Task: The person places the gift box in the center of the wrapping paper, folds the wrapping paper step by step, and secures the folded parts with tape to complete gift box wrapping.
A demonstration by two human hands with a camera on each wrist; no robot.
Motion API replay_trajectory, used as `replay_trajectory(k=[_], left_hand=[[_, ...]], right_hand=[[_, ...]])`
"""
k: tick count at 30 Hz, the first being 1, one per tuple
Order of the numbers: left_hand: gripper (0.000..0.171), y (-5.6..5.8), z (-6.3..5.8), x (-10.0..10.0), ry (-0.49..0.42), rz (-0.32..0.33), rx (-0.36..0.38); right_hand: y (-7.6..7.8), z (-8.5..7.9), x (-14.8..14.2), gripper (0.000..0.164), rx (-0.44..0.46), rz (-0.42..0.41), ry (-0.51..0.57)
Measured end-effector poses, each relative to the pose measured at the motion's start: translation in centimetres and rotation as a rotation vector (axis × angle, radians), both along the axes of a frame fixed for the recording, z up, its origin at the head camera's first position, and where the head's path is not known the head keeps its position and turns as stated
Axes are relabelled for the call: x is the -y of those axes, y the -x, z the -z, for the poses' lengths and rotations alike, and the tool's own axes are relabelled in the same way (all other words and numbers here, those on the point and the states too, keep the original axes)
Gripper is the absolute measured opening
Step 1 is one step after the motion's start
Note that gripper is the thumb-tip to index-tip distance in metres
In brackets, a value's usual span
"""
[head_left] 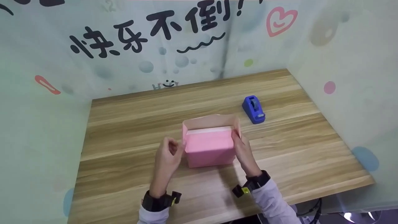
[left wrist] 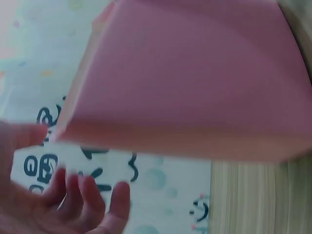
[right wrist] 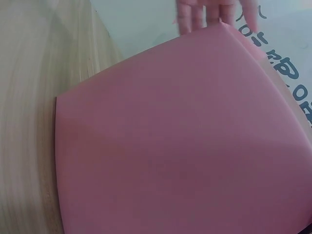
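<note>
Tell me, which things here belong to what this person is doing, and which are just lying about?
Part of the job:
pink package, held by the right hand, with the left hand at its left edge
blue tape dispenser, probably, though neither hand touches it

Just around it:
printed backdrop
dark cables, lower right

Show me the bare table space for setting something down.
The wooden table is bare left of the left hand, behind the pink box up to the printed backdrop, and from the right hand to the table's right edge, in front of the blue tape dispenser. Crowded: the middle, where both hands flank the box.
</note>
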State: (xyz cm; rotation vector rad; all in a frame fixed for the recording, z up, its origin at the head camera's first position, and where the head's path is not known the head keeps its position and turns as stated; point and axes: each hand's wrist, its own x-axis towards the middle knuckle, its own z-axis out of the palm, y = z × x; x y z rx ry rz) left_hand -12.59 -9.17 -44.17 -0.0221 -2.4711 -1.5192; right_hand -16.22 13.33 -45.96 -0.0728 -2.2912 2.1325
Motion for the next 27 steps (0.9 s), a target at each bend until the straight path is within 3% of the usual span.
replay_trajectory(k=[3,5,9,13,15,19,21,23,27], left_hand=[[0.029,-0.2,0.2,0.3,0.125,0.066,0.068],[0.034,-0.2,0.3,0.3,0.139,0.116,0.091],[0.037,-0.2,0.4,0.4,0.161,0.138,0.036],[0.041,-0.1,0.2,0.5,0.27,0.119,-0.073],[0.041,0.2,0.0,0.6,0.322,0.105,-0.093],[0.022,1.2,-0.8,0.9,0.37,0.137,0.035],[0.041,1.6,-0.9,0.6,0.323,0.171,0.132],[0.056,1.9,-0.6,0.0,0.216,0.183,0.18],[0.054,2.2,0.2,-1.8,-0.035,0.131,0.144]], right_hand=[[-0.1,-0.1,-0.1,0.052,0.005,0.009,-0.007],[-0.1,-0.1,-0.1,0.053,0.008,0.004,-0.013],[-0.1,-0.1,-0.1,0.053,0.007,-0.012,-0.034],[-0.1,-0.1,-0.1,0.053,0.004,-0.021,-0.075],[-0.1,-0.2,-0.1,0.053,0.003,-0.024,-0.1],[0.0,-0.1,-0.1,0.053,0.002,-0.028,-0.094],[0.0,-0.1,-0.2,0.052,0.011,-0.025,-0.075],[0.0,-0.1,-0.2,0.051,0.021,-0.017,-0.061],[0.1,-0.2,-0.2,0.052,0.035,-0.007,-0.072]])
